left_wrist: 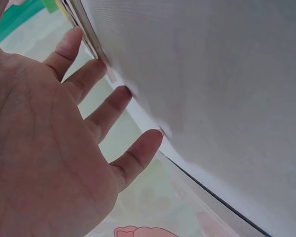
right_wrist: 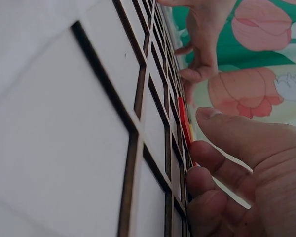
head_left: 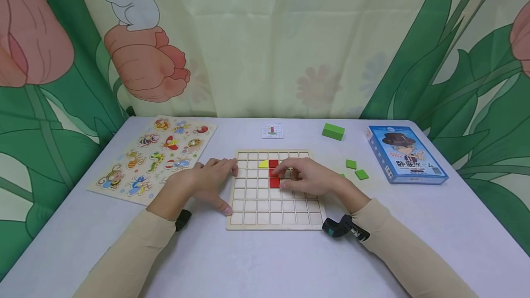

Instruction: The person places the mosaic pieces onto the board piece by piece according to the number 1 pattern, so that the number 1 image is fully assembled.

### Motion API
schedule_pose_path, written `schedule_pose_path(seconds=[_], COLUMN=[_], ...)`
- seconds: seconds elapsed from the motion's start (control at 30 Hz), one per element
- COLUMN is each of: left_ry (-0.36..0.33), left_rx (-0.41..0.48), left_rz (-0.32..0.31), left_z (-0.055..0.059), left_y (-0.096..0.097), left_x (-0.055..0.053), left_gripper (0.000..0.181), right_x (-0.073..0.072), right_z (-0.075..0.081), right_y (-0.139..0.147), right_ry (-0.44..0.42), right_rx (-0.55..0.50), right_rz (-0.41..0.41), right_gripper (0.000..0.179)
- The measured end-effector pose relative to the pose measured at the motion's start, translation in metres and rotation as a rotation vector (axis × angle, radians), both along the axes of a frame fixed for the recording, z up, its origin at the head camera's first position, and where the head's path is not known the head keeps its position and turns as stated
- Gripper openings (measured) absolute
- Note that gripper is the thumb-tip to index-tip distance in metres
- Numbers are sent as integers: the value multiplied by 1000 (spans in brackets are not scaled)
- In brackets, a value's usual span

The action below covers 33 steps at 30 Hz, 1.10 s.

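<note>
A wooden grid board [head_left: 275, 225] lies in the middle of the table in the head view. A yellow tile [head_left: 263, 164] and a column of red tiles [head_left: 274, 183] sit in its upper cells. My left hand [head_left: 207, 182] rests at the board's left edge, fingers spread and thumb near the lower left corner. Over the board's right half is my right hand [head_left: 308, 176], its fingertips at the red tiles and partly covering them. The right wrist view shows thumb and index finger apart beside a red tile [right_wrist: 184, 118], with nothing seen between them.
Loose green tiles [head_left: 361, 174] lie right of the board, one partly hidden by the right hand. Behind are a green block [head_left: 333, 131] and a small pattern card [head_left: 272, 131]. A blue box [head_left: 407, 155] stands at right, an insect picture board [head_left: 169, 144] at left.
</note>
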<state>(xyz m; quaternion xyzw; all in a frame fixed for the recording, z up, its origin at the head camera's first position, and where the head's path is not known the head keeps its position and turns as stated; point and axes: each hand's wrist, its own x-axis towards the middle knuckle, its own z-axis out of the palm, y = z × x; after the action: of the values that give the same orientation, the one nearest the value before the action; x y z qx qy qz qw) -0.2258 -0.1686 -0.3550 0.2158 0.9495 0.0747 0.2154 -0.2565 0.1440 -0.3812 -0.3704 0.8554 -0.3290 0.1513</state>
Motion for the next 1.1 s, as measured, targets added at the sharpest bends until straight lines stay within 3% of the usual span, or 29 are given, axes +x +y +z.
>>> schedule_pose_path(seconds=[0.27, 0.6, 0.87, 1.1], left_ry=[11, 3, -3, -7], left_rx=[11, -16, -8, 13], left_rz=[-17, 8, 8, 26], left_z=[0, 2, -1, -7], left_y=[3, 2, 0, -4], left_x=[-2, -2, -6, 1], left_gripper=[95, 96, 97, 96], right_x=[1, 3, 6, 10], right_z=[13, 21, 22, 14], right_y=[15, 34, 42, 47], right_ry=[15, 55, 64, 85], right_rx=[34, 15, -36, -85], right_rz=[-23, -80, -81, -96], right_gripper=[32, 33, 30, 30])
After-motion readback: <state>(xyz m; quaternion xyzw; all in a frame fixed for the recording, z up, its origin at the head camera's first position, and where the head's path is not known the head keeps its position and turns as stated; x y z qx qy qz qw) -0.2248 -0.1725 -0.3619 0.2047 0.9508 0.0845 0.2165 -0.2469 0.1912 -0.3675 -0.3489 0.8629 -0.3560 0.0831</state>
